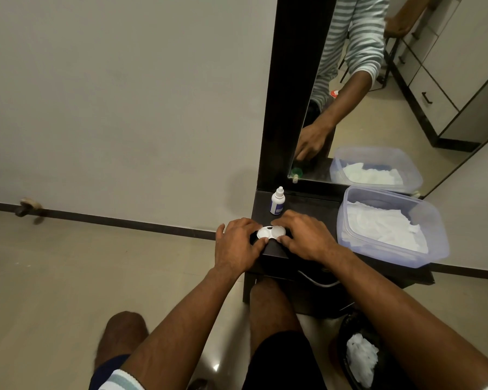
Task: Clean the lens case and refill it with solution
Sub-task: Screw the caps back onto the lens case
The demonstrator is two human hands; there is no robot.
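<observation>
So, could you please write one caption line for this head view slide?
Both hands, left hand and right hand, hold the white lens case on the dark table, near the solution bottle.

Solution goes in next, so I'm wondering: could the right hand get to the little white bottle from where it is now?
Probably yes. The solution bottle stands upright just beyond the right hand, nothing between them. But its fingers hold the lens case and must let go first.

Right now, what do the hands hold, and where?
Both hold the white lens case: left hand at its left end, right hand at its right end.
</observation>
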